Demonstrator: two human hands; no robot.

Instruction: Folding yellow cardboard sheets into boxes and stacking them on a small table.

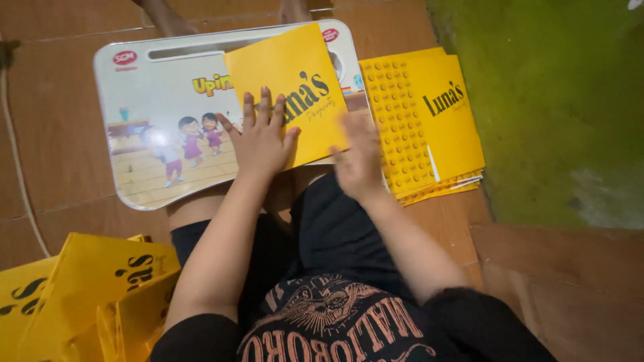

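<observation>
On your lap sits a white lap table (144,100) with a cartoon picture of children on its top, resting over brown cardboard flooring (60,134). To its right lies a stack of flat yellow packages (429,127) with black script lettering and a dotted panel, beside a green mat (537,100). At your lower left, more yellow folded packages (87,295) are piled. Your left hand (261,141) lies flat, fingers spread, its grip released, pressing a yellow square package (292,74) that sits tilted on the table. Your right hand (359,161) is blurred near that package's right edge; you cannot tell its grip.
</observation>
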